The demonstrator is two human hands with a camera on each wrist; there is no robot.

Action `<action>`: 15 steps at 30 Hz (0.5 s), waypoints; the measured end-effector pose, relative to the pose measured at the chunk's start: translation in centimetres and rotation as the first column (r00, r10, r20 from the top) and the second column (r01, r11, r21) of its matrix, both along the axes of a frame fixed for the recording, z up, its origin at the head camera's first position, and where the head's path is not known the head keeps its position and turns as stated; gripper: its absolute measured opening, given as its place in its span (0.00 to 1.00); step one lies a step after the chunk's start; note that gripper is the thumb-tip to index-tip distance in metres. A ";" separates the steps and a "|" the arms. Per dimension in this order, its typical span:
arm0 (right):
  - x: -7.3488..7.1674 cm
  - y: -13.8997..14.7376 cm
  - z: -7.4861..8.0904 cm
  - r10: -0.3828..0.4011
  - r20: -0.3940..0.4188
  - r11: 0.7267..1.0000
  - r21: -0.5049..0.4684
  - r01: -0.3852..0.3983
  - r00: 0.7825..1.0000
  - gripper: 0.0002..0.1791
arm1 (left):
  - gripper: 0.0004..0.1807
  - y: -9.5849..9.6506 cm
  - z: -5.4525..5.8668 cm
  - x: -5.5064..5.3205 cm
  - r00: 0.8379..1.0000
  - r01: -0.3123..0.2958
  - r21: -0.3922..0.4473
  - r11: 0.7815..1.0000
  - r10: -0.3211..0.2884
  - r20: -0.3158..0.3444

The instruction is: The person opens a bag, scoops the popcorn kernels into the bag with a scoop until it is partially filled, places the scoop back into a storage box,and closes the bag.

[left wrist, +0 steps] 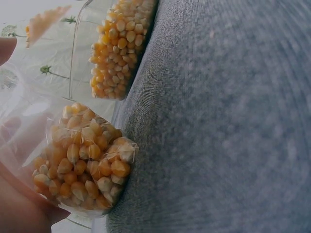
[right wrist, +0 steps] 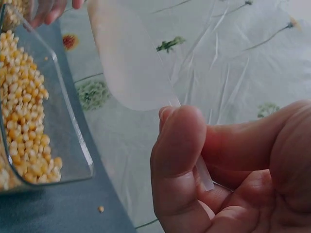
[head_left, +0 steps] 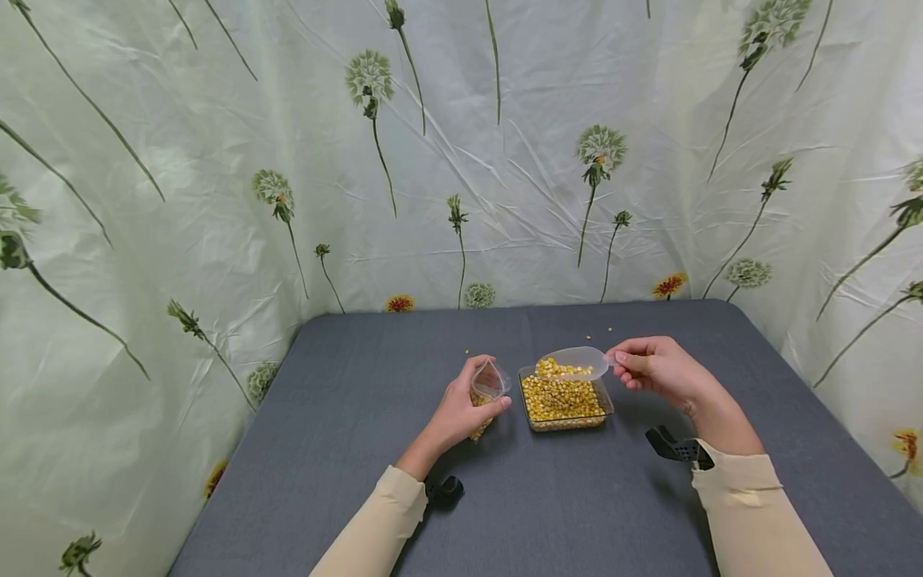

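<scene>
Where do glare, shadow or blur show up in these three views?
Head view: light is mostly even, with soft shadows on the table and shiny creases in the curtain; left wrist: the scene lies sideways, the tabletop at right looks soft, while the bag of kernels looks crisper; right wrist: a bright streak catches the rim of the box.

Head view high, near side, facing far and down, wrist views close, all sharing the clear box [right wrist: 70,150]
</scene>
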State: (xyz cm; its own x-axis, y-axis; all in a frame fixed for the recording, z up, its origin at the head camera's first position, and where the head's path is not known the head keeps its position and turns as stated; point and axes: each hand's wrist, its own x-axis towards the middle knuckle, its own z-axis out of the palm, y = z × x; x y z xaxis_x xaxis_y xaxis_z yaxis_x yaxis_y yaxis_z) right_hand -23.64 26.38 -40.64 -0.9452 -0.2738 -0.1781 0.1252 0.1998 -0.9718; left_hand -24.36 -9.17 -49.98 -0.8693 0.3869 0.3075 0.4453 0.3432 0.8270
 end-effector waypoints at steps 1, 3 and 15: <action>0.1 -0.1 0.2 0.001 -0.009 1.000 0.001 -0.001 1.000 0.19 | 0.36 0.0 0.0 0.0 1.000 0.000 -0.001 1.000 0.000 0.002; 0.3 -0.4 0.5 0.007 -0.031 1.000 0.006 -0.007 0.999 0.20 | 0.36 0.0 0.1 0.1 1.000 0.000 -0.004 1.000 0.000 0.005; 1.6 -3.0 1.8 0.015 -0.115 1.000 0.016 -0.013 0.993 0.20 | 0.35 0.1 0.2 0.2 1.000 0.004 -0.008 1.000 -0.004 0.003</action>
